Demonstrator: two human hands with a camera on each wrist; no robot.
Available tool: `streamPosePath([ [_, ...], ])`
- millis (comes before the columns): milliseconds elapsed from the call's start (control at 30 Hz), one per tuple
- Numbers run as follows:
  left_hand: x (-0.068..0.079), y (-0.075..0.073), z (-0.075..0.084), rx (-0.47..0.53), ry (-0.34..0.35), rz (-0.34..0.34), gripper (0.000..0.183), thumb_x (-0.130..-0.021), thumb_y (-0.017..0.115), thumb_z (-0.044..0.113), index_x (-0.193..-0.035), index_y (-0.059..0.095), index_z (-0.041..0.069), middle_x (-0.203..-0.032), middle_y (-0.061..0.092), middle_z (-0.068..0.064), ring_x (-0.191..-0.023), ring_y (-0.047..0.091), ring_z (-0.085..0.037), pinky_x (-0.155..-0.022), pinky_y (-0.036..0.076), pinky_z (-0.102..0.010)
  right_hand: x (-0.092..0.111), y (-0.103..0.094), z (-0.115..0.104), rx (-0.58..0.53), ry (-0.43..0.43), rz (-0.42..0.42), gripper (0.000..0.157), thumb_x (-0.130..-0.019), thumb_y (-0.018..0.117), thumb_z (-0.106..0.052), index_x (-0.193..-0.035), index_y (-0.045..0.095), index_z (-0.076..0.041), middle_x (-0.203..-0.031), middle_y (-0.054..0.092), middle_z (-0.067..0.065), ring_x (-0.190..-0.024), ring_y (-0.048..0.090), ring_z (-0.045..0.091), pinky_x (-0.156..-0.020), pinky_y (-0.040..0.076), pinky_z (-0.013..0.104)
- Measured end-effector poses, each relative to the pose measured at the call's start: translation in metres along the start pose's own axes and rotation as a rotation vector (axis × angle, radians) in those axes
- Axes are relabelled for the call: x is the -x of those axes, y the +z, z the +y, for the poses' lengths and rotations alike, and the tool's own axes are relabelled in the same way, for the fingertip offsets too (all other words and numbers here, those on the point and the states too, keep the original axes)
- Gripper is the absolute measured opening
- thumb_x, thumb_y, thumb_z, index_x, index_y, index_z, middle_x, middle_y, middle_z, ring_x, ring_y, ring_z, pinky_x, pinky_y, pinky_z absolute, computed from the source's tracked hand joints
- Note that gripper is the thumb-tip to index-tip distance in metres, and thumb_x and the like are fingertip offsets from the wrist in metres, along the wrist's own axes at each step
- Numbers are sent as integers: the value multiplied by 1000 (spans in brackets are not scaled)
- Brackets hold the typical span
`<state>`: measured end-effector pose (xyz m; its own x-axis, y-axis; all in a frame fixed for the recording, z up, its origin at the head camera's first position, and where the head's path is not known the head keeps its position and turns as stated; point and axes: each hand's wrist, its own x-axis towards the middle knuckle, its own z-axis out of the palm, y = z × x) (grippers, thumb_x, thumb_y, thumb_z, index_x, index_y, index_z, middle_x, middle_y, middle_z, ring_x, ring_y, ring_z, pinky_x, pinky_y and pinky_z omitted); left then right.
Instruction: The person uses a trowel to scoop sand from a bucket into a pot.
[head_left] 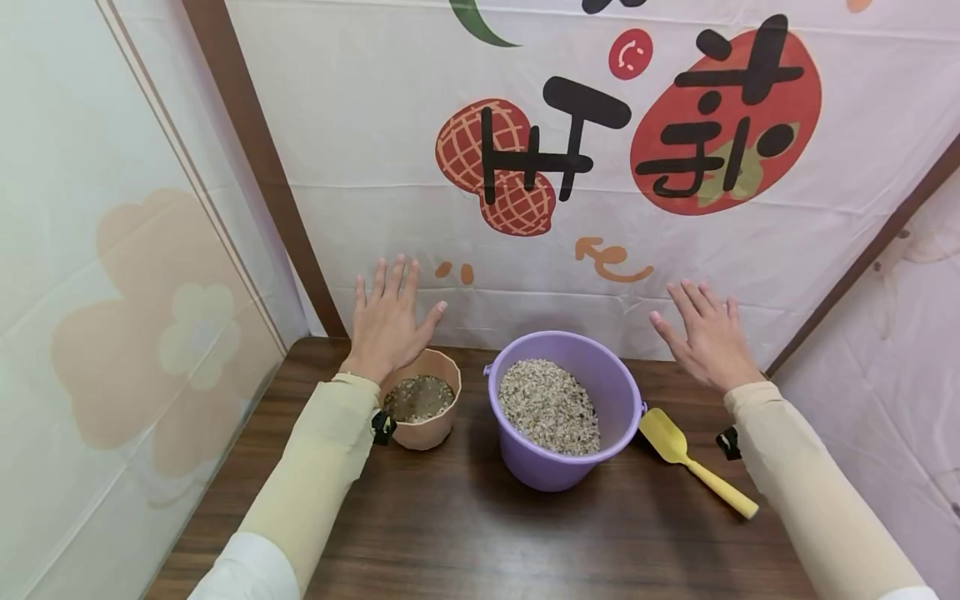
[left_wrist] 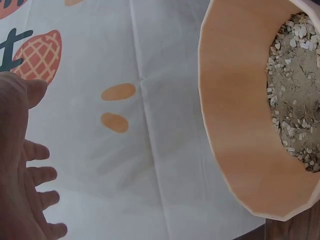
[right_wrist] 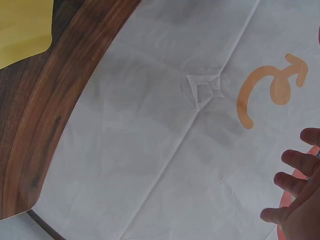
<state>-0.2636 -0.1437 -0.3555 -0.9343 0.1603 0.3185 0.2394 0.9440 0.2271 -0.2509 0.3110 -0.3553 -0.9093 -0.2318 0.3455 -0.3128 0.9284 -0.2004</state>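
Note:
My left hand (head_left: 386,325) is raised with fingers spread and holds nothing, over the back of an orange-pink faceted flowerpot (head_left: 423,435). Inside that pot lies brown soil mixed with pale grit (left_wrist: 300,95). On the other side, my right hand (head_left: 708,342) is held up with spread fingers, also holding nothing, beyond the yellow scoop (head_left: 664,435). A purple bucket (head_left: 543,473) stands between the two arms, partly filled with pale gravelly grains (head_left: 551,408). The scoop lies on the table right beside the bucket, its handle pointing to the front right.
Everything stands on a dark brown wood-grain table (head_left: 465,542). Behind it hangs a white printed cloth (head_left: 360,158), close to the table's back edge. Another cloth (head_left: 150,292) with a flower print closes off the left side, and a pale cloth (head_left: 900,333) hangs at the right.

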Motion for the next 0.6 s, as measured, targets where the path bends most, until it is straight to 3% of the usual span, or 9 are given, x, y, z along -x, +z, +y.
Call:
streamPosePath([
  [233,3,1,-2,29,28,50,75,-103,46,52,-155,35,0,-159,32,-24,-147,25,-45,-120,15,-61,2,0,-2,-10,-50,56,64,-106,48,-46,-144,50,5,-144,48,30,-135,39,48,-111,28,65],
  [400,5,2,-3,34,49,79,70,-103,51,49,-148,46,-4,-149,46,-26,-141,37,-45,-115,29,-60,5,-1,-5,-22,-44,44,61,-107,48,-45,-138,56,7,-137,52,31,-129,44,49,-106,34,65],
  [600,8,3,-2,114,51,57,69,-103,51,48,-146,47,-6,-148,47,-27,-137,42,-45,-113,34,-58,7,-2,-9,-35,-40,38,59,-106,49,-44,-136,57,7,-132,54,31,-121,49,50,-101,38,66],
])
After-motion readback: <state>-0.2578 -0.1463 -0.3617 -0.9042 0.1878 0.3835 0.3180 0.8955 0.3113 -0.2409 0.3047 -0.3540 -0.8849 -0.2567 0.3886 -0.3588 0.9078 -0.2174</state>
